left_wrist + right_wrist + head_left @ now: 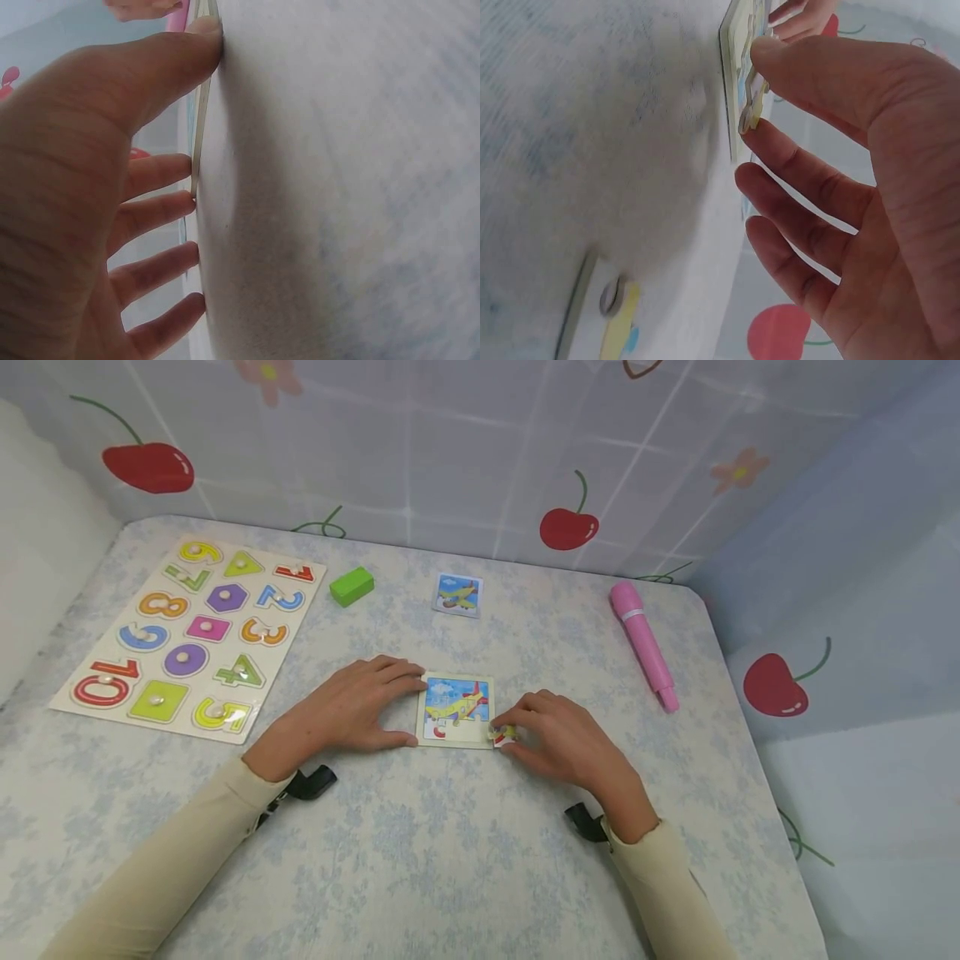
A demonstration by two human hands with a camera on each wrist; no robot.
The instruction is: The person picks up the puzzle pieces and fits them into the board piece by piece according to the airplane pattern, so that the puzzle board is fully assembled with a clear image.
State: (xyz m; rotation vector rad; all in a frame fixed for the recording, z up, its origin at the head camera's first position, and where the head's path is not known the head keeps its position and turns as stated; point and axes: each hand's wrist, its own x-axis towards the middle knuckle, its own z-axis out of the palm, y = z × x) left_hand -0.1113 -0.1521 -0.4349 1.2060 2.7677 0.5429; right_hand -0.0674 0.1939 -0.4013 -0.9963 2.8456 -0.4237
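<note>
A small square jigsaw puzzle [457, 697] with a yellow airplane on blue sky lies in its pale tray [468, 744], with a bare gap at the lower right. My left hand [358, 702] rests along the tray's left edge, thumb at the lower corner and extended fingers at the upper one. Between thumb and index finger, my right hand [558, 739] pinches a jigsaw piece [502, 736] at the tray's lower right corner. Another jigsaw piece [604, 322], white and yellow, lies on the table in the right wrist view; my right hand hides it from the head view.
A picture card [458, 595] with the same airplane lies behind the tray. Left of it are a green block [352, 587] and a number-and-shape peg board [266, 578]. A pink microphone-shaped toy [645, 647] lies at the right. A cherry-print curtain [480, 452] borders the table's back.
</note>
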